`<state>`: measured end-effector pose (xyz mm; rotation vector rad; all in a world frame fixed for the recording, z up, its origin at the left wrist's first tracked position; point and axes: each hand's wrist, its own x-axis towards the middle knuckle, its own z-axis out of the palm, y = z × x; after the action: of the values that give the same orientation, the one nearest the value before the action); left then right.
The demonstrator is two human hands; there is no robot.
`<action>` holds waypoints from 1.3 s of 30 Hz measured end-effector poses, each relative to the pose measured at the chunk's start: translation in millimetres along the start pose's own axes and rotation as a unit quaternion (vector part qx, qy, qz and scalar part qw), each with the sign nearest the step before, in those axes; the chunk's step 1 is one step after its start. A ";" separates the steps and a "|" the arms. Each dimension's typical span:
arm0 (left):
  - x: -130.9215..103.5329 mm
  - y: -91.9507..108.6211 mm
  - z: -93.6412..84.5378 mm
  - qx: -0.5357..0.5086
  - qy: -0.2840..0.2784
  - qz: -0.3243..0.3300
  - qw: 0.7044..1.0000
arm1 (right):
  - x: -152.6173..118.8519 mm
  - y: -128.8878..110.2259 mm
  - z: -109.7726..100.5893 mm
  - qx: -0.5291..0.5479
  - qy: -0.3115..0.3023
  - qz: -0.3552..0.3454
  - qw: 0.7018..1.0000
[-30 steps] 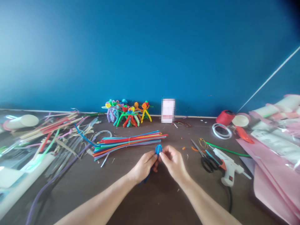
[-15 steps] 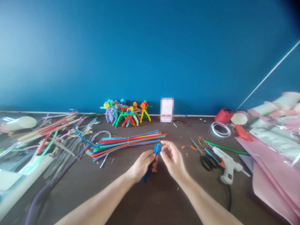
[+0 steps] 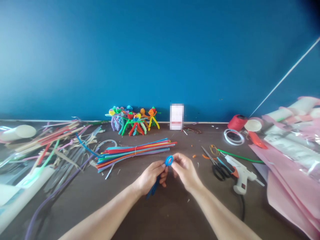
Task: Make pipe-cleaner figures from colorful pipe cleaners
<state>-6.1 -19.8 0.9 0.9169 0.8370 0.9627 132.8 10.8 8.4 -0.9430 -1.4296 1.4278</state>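
Blue pipe cleaners (image 3: 169,160), coiled into a small loop at the top, are pinched between both hands above the dark table. My left hand (image 3: 153,175) is closed around them just below the loop, and their loose blue ends hang under it. With thumb and fingers my right hand (image 3: 184,169) grips the loop's right side. A bundle of coloured pipe cleaners (image 3: 136,151) lies just beyond my left hand. Several small pipe-cleaner figures (image 3: 136,120) stand against the blue wall.
On the right lie black-handled scissors (image 3: 218,170), a white glue gun (image 3: 242,176), a roll of tape (image 3: 234,137), red thread (image 3: 237,123) and pink sheets (image 3: 287,193). Loose strips and pipe cleaners (image 3: 53,136) clutter the left side. A blurred white card (image 3: 176,116) stands at the wall.
My right hand has moved in to the left and now grips the blue loop. The loop has turned, showing its opening more. My left hand keeps its hold.
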 end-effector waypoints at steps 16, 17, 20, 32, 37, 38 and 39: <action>2.0 -0.8 1.5 0.002 0.020 0.010 1.000 | -2.9 -4.9 -1.0 -0.071 0.026 -0.039 0.996; 2.5 -0.6 1.2 -0.004 0.032 0.013 0.999 | -2.8 -4.7 -1.9 -0.074 0.039 -0.042 0.996; 3.5 -0.9 0.7 -0.014 0.049 0.016 0.999 | -2.3 -4.5 -3.6 -0.089 0.047 -0.036 0.994; 3.6 -5.2 -3.6 0.231 0.049 0.081 0.968 | -1.4 4.4 -0.6 0.043 -0.009 0.049 0.998; -1.3 0.3 -1.5 0.345 0.053 0.135 0.928 | -2.7 5.9 -1.0 -0.023 -0.009 0.019 1.000; -2.5 1.9 -0.6 0.355 0.051 0.143 0.922 | -2.9 6.6 -1.0 -0.032 -0.010 0.015 0.999; -3.6 3.5 0.3 0.361 0.050 0.149 0.919 | -3.0 7.5 -1.2 -0.035 -0.010 0.014 0.999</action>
<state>-8.0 -22.2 4.9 1.6793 1.1963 0.9754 134.4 8.7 0.6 -0.9980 -1.4960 1.4191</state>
